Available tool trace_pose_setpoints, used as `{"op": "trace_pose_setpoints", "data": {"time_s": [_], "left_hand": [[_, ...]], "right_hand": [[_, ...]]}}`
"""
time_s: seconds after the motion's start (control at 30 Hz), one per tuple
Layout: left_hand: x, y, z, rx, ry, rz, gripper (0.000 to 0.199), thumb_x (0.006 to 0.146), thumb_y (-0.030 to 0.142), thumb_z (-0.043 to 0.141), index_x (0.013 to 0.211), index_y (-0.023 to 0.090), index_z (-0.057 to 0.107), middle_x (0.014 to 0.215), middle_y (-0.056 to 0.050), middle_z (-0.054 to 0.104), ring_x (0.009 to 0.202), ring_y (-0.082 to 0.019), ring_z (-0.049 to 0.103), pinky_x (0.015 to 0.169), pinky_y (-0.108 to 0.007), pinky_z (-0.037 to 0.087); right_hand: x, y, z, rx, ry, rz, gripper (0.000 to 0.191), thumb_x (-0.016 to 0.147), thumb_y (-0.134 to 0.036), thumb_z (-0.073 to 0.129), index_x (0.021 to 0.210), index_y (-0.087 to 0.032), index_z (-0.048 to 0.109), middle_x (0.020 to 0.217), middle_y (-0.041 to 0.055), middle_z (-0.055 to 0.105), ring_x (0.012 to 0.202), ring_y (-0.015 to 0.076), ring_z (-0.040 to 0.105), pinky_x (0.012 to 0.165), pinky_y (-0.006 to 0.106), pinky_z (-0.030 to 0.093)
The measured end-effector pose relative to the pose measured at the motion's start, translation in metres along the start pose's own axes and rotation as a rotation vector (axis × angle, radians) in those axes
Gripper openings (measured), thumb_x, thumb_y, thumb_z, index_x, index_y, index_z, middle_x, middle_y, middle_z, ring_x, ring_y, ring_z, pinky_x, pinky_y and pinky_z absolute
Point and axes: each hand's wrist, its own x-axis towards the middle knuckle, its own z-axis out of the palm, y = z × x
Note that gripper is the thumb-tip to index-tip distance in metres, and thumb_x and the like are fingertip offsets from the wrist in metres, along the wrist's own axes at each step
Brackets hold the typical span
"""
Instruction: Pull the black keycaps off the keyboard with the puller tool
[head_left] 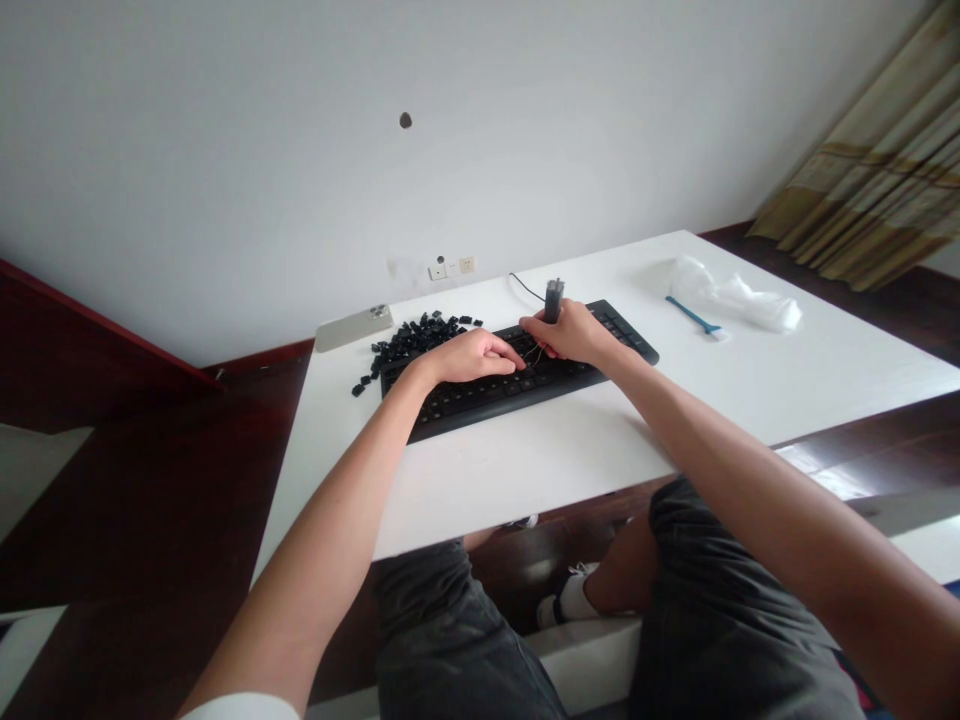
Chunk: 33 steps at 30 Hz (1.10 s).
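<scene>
A black keyboard point(491, 400) lies aslant on the white table, many of its keycaps off. My right hand point(571, 331) is closed round the dark upright handle of a wire keycap puller point(553, 298). Its thin wire loops point down at the keys in the middle of the keyboard. My left hand point(474, 356) rests over the left half of the keyboard, fingers stretched out, their tips at the keys beside the wires. No object shows in it. Behind the left hand is a heap of loose black keycaps point(420, 335), a few of them scattered at its near edge.
A phone point(354, 327) lies face down at the table's back left. To the right are a blue-handled brush point(694, 315) and a crumpled clear plastic bag point(739, 295). A cable point(526, 287) runs behind the keyboard. The table point(480, 470) stands against the wall.
</scene>
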Motion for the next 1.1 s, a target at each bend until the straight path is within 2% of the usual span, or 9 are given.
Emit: {"op": "trace_pose_setpoints", "data": {"time_s": [0.07, 0.13, 0.27, 0.33, 0.43, 0.57, 0.77, 0.93, 1.1], "left_hand": [[-0.001, 0.002, -0.001, -0.023, -0.019, -0.012, 0.034, 0.090, 0.031, 0.063, 0.117, 0.021, 0.082, 0.101, -0.003, 0.080, 0.083, -0.017, 0.068, 0.077, -0.028, 0.047], [-0.003, 0.006, -0.001, -0.025, -0.030, -0.040, 0.035, 0.090, 0.033, 0.066, 0.118, 0.020, 0.081, 0.090, -0.002, 0.077, 0.075, -0.016, 0.064, 0.071, -0.028, 0.045], [-0.006, 0.021, 0.007, 0.019, -0.021, -0.105, 0.042, 0.088, 0.049, 0.073, 0.117, 0.019, 0.075, 0.069, 0.004, 0.059, 0.060, -0.014, 0.049, 0.058, -0.028, 0.034], [-0.008, 0.031, 0.013, 0.086, 0.022, -0.141, 0.046, 0.084, 0.055, 0.077, 0.113, 0.020, 0.072, 0.072, 0.003, 0.059, 0.063, -0.014, 0.051, 0.059, -0.029, 0.034], [-0.009, 0.046, 0.022, 0.236, 0.070, -0.188, 0.052, 0.076, 0.055, 0.085, 0.113, 0.021, 0.069, 0.084, 0.000, 0.067, 0.074, -0.019, 0.060, 0.064, -0.030, 0.037], [-0.008, 0.057, 0.032, 0.403, 0.124, -0.248, 0.050, 0.077, 0.050, 0.086, 0.116, 0.023, 0.069, 0.096, -0.003, 0.073, 0.082, -0.023, 0.066, 0.066, -0.032, 0.038], [-0.009, 0.068, 0.037, 0.439, 0.100, -0.320, 0.044, 0.084, 0.041, 0.080, 0.121, 0.020, 0.067, 0.094, -0.003, 0.074, 0.080, -0.023, 0.067, 0.065, -0.032, 0.037], [-0.009, 0.076, 0.038, 0.427, 0.065, -0.377, 0.043, 0.087, 0.036, 0.076, 0.123, 0.017, 0.064, 0.087, -0.003, 0.072, 0.074, -0.022, 0.066, 0.063, -0.032, 0.036], [-0.009, 0.075, 0.039, 0.406, 0.065, -0.396, 0.040, 0.087, 0.034, 0.077, 0.122, 0.020, 0.063, 0.085, -0.001, 0.071, 0.074, -0.022, 0.065, 0.064, -0.031, 0.036]], "right_hand": [[-0.003, -0.003, -0.001, -0.007, 0.026, -0.021, 0.047, 0.095, -0.038, 0.063, 0.052, -0.021, 0.055, 0.047, 0.0031, 0.059, 0.045, 0.0144, 0.052, 0.054, 0.033, 0.043], [-0.003, -0.006, -0.003, -0.025, 0.028, -0.031, 0.047, 0.095, -0.038, 0.063, 0.053, -0.021, 0.054, 0.047, 0.0028, 0.059, 0.046, 0.0144, 0.053, 0.055, 0.032, 0.043], [0.005, -0.013, -0.010, -0.126, -0.111, -0.044, 0.046, 0.095, -0.040, 0.061, 0.054, -0.020, 0.055, 0.049, 0.0035, 0.059, 0.048, 0.0144, 0.053, 0.055, 0.031, 0.041], [0.013, -0.015, -0.014, -0.174, -0.213, -0.087, 0.045, 0.095, -0.042, 0.062, 0.055, -0.020, 0.057, 0.051, 0.0045, 0.061, 0.050, 0.0148, 0.054, 0.055, 0.031, 0.041], [0.023, -0.017, -0.017, -0.171, -0.341, -0.167, 0.044, 0.095, -0.044, 0.063, 0.059, -0.019, 0.062, 0.054, 0.0044, 0.063, 0.052, 0.0150, 0.056, 0.059, 0.031, 0.044], [0.025, -0.015, -0.017, -0.052, -0.413, -0.227, 0.044, 0.097, -0.047, 0.060, 0.063, -0.019, 0.066, 0.053, 0.0012, 0.062, 0.052, 0.0139, 0.056, 0.058, 0.029, 0.044], [0.023, -0.006, -0.014, -0.009, -0.372, -0.155, 0.041, 0.096, -0.045, 0.062, 0.063, -0.019, 0.064, 0.053, 0.0010, 0.063, 0.050, 0.0140, 0.058, 0.056, 0.029, 0.045], [0.021, -0.005, -0.013, 0.020, -0.360, -0.209, 0.042, 0.097, -0.043, 0.060, 0.062, -0.019, 0.063, 0.053, 0.0008, 0.062, 0.050, 0.0138, 0.056, 0.057, 0.030, 0.044], [0.016, -0.008, -0.012, -0.017, -0.256, -0.217, 0.043, 0.096, -0.042, 0.061, 0.059, -0.020, 0.059, 0.050, -0.0004, 0.058, 0.050, 0.0124, 0.050, 0.057, 0.030, 0.040]]}}
